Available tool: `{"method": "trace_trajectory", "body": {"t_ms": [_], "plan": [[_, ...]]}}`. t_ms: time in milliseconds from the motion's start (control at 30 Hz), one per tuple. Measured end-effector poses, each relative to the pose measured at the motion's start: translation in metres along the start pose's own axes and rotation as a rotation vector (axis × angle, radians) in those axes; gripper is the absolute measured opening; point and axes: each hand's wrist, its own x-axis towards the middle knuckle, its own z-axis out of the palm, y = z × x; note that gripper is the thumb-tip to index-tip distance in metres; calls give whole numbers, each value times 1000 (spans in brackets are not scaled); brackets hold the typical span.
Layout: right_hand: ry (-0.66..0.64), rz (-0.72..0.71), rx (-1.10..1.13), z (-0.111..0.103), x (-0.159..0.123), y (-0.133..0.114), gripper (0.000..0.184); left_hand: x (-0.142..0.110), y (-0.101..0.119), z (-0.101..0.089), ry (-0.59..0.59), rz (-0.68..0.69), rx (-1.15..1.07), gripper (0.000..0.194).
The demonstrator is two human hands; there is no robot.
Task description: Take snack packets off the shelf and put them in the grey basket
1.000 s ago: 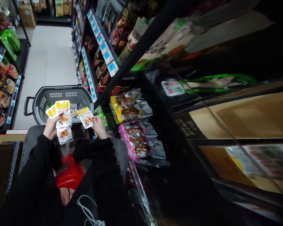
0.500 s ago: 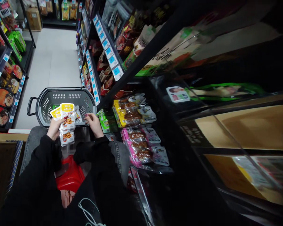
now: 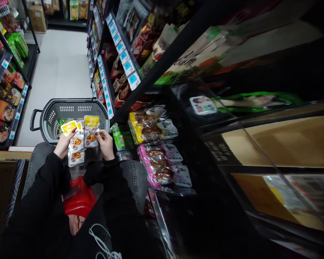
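My left hand [image 3: 63,145] is closed on several white-and-yellow snack packets [image 3: 76,142], fanned out with the thumb on top. Between the thumb and fingers of my right hand [image 3: 106,144] is a single snack packet [image 3: 91,130] of the same kind, held upright just right of the others. Both hands are at the near rim of a grey shopping basket [image 3: 50,124] with a black handle. Inside the basket, something green [image 3: 62,124] shows behind the packets; the rest of its contents is hidden.
Bagged foods in yellow [image 3: 147,126] and pink [image 3: 162,165] packs lie on the low shelf to my right. A dark shelf post [image 3: 167,68] slants across there. A red plastic object [image 3: 79,201] is between my legs. Shelves flank a pale floor [image 3: 61,64] ahead.
My right hand, with no packet visible in it before, now grips one and holds it beside the rest. The packets in my left hand have spread apart a little.
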Motion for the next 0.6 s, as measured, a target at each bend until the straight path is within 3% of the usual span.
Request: {"method": "trace_trajectory", "body": {"t_ms": [200, 333, 433, 533, 600], "plan": [[-25, 11, 129, -2, -8, -16, 28, 1, 2, 0, 14, 10, 10, 53], [-126, 221, 630, -2, -11, -23, 30, 0, 2, 1, 24, 26, 11, 55], [-169, 300, 931, -5, -16, -31, 33, 0, 2, 1, 24, 22, 16, 57], [-163, 296, 966, -5, -19, -35, 33, 0, 3, 2, 28, 5, 10, 57], [-143, 251, 813, -4, -18, -33, 33, -1, 4, 3, 35, 1, 9, 57]]}}
